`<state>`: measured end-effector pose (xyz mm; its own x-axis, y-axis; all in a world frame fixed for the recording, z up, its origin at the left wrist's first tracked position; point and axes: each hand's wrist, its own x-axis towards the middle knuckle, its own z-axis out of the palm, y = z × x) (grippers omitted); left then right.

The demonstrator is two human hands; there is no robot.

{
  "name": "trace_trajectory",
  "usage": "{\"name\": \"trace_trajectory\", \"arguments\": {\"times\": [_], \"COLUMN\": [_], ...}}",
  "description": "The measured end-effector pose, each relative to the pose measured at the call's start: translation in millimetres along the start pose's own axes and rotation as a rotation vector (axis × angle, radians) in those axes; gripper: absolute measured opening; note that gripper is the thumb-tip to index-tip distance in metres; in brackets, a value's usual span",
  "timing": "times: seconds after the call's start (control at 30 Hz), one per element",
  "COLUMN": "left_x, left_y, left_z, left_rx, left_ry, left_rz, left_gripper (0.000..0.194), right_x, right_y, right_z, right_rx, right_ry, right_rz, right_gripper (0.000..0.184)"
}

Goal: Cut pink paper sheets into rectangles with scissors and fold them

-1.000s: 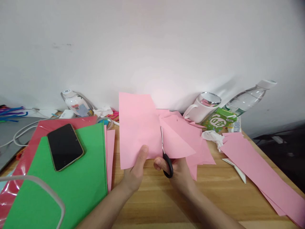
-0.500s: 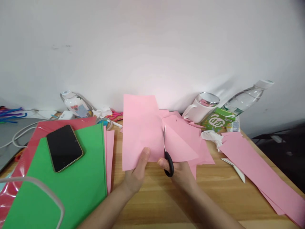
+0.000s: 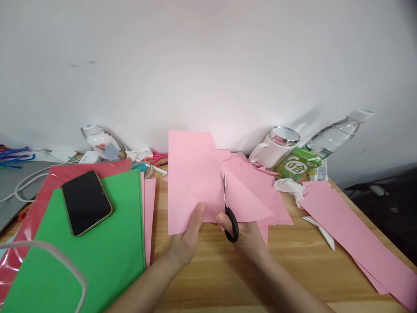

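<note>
My left hand (image 3: 187, 237) pinches the lower edge of a pink paper sheet (image 3: 192, 178), thumb on its front, and holds it upright above the wooden table (image 3: 208, 269). My right hand (image 3: 247, 234) is closed round black-handled scissors (image 3: 230, 215). The blades point up and sit inside a cut in the sheet, with the cut part of the pink paper (image 3: 247, 195) hanging to the right.
Green paper (image 3: 97, 252) over red paper (image 3: 48, 182) lies at the left with a black phone (image 3: 86, 202) on it. More pink strips (image 3: 352, 234) lie at the right. A white mug (image 3: 276, 145), a green carton (image 3: 299, 163) and a water bottle (image 3: 335, 134) stand by the wall.
The sheet and both hands have shifted slightly to the right, and the scissors' blades sit a little further up the cut.
</note>
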<state>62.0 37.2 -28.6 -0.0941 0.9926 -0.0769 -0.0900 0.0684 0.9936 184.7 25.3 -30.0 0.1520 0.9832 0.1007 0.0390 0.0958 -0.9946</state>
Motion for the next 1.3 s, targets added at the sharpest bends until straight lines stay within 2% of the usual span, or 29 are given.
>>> {"name": "trace_trajectory", "arguments": {"times": [0.27,0.43,0.67,0.83,1.03,1.2,1.3], "left_x": [-1.5,-1.7,0.0,-1.1,0.0,-0.5,-1.5], "left_y": [2.5,4.0,-1.7,0.2,3.6,6.0,8.8], "left_z": [3.0,3.6,-0.9,0.6,1.4,1.6,3.2], "left_rx": [-0.011,-0.026,0.027,0.046,-0.003,0.028,-0.004], "left_ry": [-0.01,-0.005,-0.013,0.021,-0.064,-0.037,-0.113], "left_rz": [0.047,0.031,0.059,0.043,0.061,0.08,0.07], "left_gripper": [0.038,0.036,0.038,0.04,0.037,0.031,0.03], "right_x": [-0.4,-1.3,-0.5,0.4,-1.1,-2.0,-1.3], "right_y": [1.8,2.8,5.6,7.4,8.1,11.0,10.5], "right_z": [0.4,0.2,-1.4,-1.1,-1.7,-3.2,-2.8], "right_rx": [-0.004,0.018,0.01,0.065,0.075,0.084,0.086], "right_ry": [0.004,-0.009,-0.009,-0.032,-0.043,-0.067,-0.064], "right_rz": [0.03,0.069,0.083,0.134,0.151,0.145,0.149], "right_gripper": [0.033,0.031,0.032,0.032,0.028,0.027,0.026]}}
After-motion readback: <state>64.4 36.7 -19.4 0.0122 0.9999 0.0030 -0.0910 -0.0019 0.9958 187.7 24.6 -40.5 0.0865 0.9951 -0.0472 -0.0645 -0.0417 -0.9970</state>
